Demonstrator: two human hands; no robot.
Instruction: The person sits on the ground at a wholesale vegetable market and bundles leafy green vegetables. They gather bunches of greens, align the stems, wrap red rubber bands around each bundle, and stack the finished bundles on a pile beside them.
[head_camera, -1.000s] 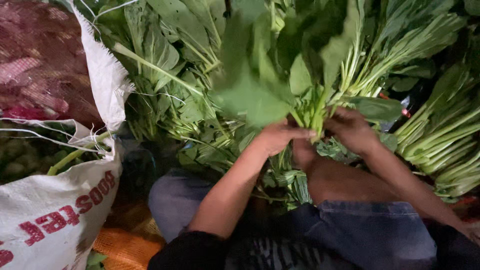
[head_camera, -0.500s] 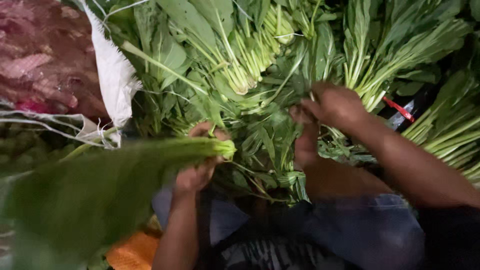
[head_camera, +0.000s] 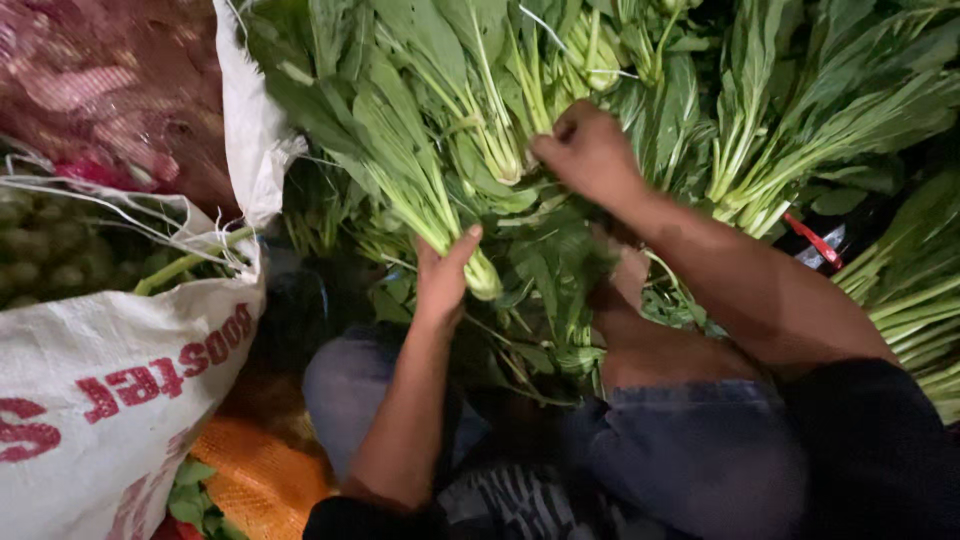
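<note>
Here, left hand (head_camera: 440, 285) clamped on leafy green bunch (head_camera: 420, 190) at stem base, over lap; right hand (head_camera: 590, 155) pinching stems (head_camera: 520, 130) in pile beyond. Bunch-gathering step; stems need squaring.

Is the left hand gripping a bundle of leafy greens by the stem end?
Yes, the left hand is wrapped around the stem end of a bundle of leafy greens.

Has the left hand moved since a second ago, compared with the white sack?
Yes. The left hand has dropped down and toward the white sack, away from the right hand, and now grips a bunch of greens by the stems.
</note>
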